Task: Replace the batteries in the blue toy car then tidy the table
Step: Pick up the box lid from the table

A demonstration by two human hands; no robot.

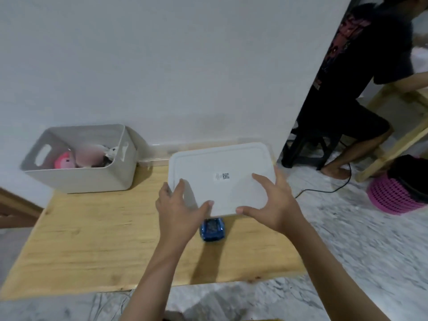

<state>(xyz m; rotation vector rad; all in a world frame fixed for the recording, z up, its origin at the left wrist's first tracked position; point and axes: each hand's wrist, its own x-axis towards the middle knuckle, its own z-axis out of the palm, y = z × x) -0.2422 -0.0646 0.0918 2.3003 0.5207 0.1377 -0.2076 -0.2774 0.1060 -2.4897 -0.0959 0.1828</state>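
A white lidded box (220,163) with a small QR label stands at the back right of the wooden table (97,239). My left hand (178,209) grips its near left corner, and my right hand (271,202) grips its near right edge, fingers spread over the lid. The blue toy car (212,229) sits on the table just in front of the box, between my wrists, partly hidden under the box's front edge.
A grey open bin (78,179) with a pink toy and other toys stands at the back left by the white wall. A person sits on a dark stool (305,149) at the right. A pink basket (393,195) and a black cable lie on the marble floor.
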